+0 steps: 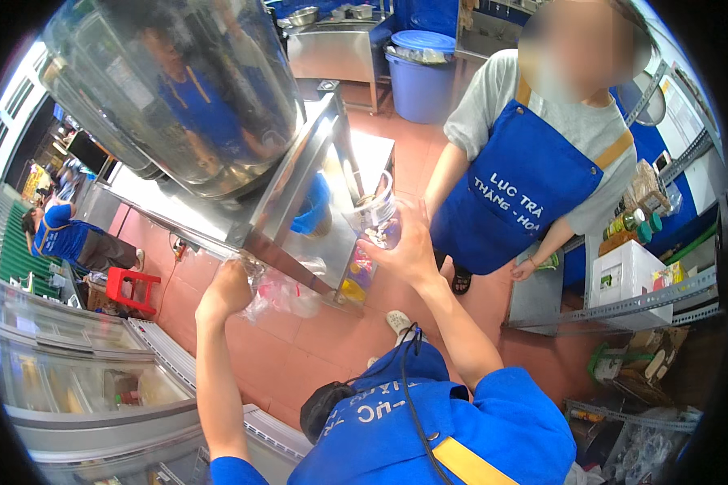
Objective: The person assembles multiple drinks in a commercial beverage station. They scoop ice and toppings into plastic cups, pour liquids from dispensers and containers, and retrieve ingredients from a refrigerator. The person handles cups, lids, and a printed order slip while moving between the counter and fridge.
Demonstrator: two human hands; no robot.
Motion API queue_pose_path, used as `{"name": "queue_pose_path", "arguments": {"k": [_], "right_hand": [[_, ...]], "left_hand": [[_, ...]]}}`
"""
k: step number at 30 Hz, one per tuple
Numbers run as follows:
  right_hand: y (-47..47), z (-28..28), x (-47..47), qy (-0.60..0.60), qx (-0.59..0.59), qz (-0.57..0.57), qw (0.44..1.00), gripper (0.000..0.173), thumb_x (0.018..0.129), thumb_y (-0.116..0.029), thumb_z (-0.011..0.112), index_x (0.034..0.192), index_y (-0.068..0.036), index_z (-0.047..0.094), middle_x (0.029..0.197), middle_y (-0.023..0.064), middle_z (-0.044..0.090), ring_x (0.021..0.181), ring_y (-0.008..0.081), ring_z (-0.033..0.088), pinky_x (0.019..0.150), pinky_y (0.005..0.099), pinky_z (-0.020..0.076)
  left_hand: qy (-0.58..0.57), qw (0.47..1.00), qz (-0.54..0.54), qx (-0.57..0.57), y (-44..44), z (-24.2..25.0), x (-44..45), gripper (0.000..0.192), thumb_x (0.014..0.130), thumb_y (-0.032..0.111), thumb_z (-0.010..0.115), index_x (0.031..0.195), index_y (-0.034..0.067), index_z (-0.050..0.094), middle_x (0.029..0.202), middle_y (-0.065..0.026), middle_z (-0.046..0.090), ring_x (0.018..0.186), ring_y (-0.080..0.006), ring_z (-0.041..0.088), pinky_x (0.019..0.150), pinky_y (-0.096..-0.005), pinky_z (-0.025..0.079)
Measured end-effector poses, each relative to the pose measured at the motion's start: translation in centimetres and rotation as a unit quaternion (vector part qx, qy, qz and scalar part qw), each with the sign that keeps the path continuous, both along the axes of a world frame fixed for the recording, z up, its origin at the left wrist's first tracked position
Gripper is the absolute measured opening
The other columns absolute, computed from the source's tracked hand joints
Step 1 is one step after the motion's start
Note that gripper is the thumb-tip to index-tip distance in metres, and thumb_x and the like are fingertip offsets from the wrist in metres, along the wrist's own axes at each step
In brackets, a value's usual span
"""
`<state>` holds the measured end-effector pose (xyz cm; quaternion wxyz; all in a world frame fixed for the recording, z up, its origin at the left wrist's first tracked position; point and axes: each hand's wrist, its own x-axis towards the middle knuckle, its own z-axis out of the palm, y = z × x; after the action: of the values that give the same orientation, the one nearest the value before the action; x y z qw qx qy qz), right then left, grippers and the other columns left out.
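Note:
My right hand is closed around a clear plastic container with small pale pieces inside, held above the lower shelf of a steel table. My left hand is curled at the corner of the steel tabletop, its fingers gripping crumpled clear plastic film or a bag. Further clear and pinkish plastic bags hang just right of that hand. A large, shiny transparent or metal vessel stands on the tabletop beyond my hands. Below the table edge is a blue basket.
A co-worker in a blue apron stands close at the right, near metal shelving. Another person is at the far left by a red stool. Glass-topped freezers line the lower left. A blue lidded bin stands behind.

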<state>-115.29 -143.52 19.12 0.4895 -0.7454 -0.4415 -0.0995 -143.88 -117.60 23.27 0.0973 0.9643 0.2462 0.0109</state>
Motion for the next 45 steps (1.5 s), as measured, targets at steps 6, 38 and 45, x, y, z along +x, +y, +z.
{"name": "queue_pose_path", "arguments": {"k": [6,38,45], "right_hand": [[-2.7,8.6,-4.6,0.114,0.018,0.012,0.993,0.086,0.075,-0.04,0.088,0.137,0.003,0.049,0.116,0.0232,0.063,0.109,0.0405,0.062,0.095,0.0494,0.0477],[-1.1,14.0,-18.6,-0.001,0.022,0.233,0.972,0.096,0.077,-0.043,0.089,0.144,0.005,0.04,0.118,0.0225,0.057,0.101,0.0419,0.065,0.08,0.0473,0.0555],[1.6,14.2,-30.7,-0.036,-0.002,0.438,0.898,0.101,0.075,-0.036,0.091,0.147,0.007,0.036,0.119,0.0239,0.056,0.101,0.0427,0.065,0.078,0.0478,0.056]], "left_hand": [[-0.256,0.952,0.155,0.068,-13.2,10.1,0.2,0.014,0.098,0.011,0.063,0.105,0.001,0.069,0.096,-0.018,0.075,0.084,-0.0357,0.071,0.076,-0.0447,0.055],[-0.607,0.726,0.13,-0.294,-21.1,9.4,-7.7,0.051,0.095,0.011,0.073,0.141,-0.003,0.054,0.129,-0.0176,0.067,0.11,-0.0223,0.069,0.09,-0.0342,0.056],[-0.671,0.661,0.238,-0.235,-23.8,8.6,-18.7,0.068,0.094,0.013,0.074,0.152,0.0,0.039,0.138,-0.0153,0.059,0.121,-0.0219,0.062,0.102,-0.038,0.051]]}}
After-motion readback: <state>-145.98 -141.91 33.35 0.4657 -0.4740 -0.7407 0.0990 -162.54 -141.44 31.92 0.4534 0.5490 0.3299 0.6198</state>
